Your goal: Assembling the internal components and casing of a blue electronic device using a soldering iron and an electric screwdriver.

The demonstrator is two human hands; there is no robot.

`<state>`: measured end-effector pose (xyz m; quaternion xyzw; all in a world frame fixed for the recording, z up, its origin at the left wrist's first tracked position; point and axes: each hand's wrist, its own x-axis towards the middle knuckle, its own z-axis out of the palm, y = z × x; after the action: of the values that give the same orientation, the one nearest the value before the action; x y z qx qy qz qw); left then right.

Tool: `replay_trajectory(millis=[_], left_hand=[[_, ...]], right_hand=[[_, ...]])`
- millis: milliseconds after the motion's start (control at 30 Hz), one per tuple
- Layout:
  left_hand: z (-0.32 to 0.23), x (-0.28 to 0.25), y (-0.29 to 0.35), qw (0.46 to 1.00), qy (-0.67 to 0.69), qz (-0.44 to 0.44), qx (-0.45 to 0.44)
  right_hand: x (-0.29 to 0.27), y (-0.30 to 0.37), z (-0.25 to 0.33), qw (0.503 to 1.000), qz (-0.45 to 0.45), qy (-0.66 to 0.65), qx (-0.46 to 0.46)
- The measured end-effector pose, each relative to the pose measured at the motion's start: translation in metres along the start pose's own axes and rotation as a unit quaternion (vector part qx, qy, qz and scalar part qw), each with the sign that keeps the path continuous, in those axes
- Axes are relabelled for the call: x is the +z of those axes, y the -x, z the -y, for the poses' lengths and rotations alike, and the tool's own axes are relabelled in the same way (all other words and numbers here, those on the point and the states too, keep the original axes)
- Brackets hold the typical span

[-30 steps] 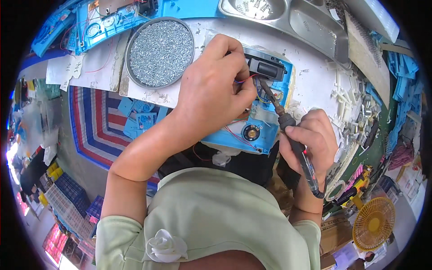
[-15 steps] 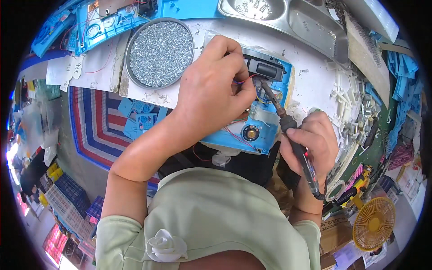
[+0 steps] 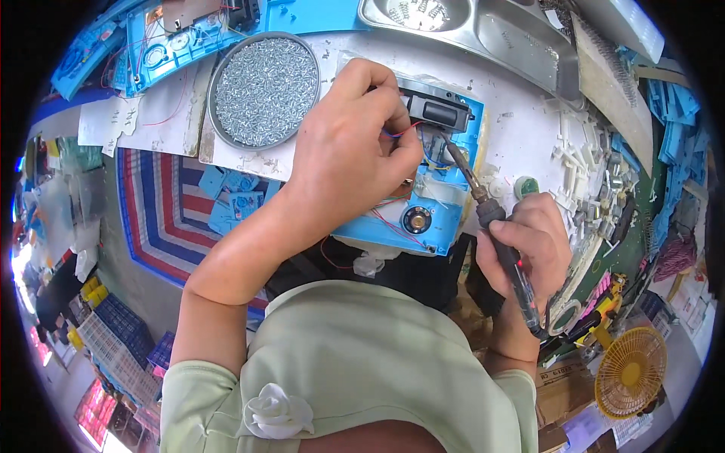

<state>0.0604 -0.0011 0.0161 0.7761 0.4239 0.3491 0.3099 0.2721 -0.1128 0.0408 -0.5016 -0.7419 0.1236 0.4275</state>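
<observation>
Blue casing (image 3: 444, 217) lay open on the white worktop (image 3: 504, 143) in front of the person, its inner side facing up. Near its far end sat a black module (image 3: 440, 114), and toward the near edge a round speaker (image 3: 417, 220) with thin wires beside it. The left hand (image 3: 353, 140) was over the casing's left side, its fingers curled inward next to red and blue wires (image 3: 402, 132); whether they pinched these wires could not be told. The right hand (image 3: 535, 245) gripped a soldering iron (image 3: 492, 211) by its dark handle, the tip pointing into the casing just below the module; contact there could not be made out. Left of the left hand stood a round pan (image 3: 211, 98) full of small silvery pieces (image 3: 264, 90). Beyond the casing was a compartmented metal tray (image 3: 521, 47), and white plastic pieces (image 3: 578, 162) lay to the right, near a green roll (image 3: 526, 186).
</observation>
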Motion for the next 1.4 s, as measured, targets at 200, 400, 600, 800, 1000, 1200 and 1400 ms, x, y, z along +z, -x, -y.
replay_trajectory(millis=[200,400,600,800,1000,1200,1400], left_hand=[[0.001,-0.003,0.0,1.0,-0.019,0.014,0.012],[0.002,-0.003,0.001,0.999,-0.024,0.012,0.022],[0.002,-0.002,0.002,1.0,-0.007,0.012,0.011],[0.0,-0.005,0.001,1.0,-0.004,0.02,0.011],[-0.005,-0.01,0.003,0.999,0.022,0.011,0.029],[-0.028,-0.018,0.02,0.977,-0.001,0.173,0.125],[-0.027,-0.007,0.01,0.963,-0.047,0.223,0.146]], right_hand=[[0.0,-0.001,0.002,1.0,-0.003,-0.005,0.004],[-0.001,0.0,0.002,1.0,-0.002,-0.007,0.006],[-0.002,0.001,0.003,1.0,-0.008,-0.007,0.008],[-0.004,0.003,0.003,1.0,-0.013,-0.011,0.013],[-0.016,0.011,-0.004,0.997,-0.06,-0.04,0.023],[-0.026,0.04,-0.015,0.975,-0.163,-0.116,0.1],[-0.027,0.044,-0.01,0.974,-0.176,-0.114,0.086]])
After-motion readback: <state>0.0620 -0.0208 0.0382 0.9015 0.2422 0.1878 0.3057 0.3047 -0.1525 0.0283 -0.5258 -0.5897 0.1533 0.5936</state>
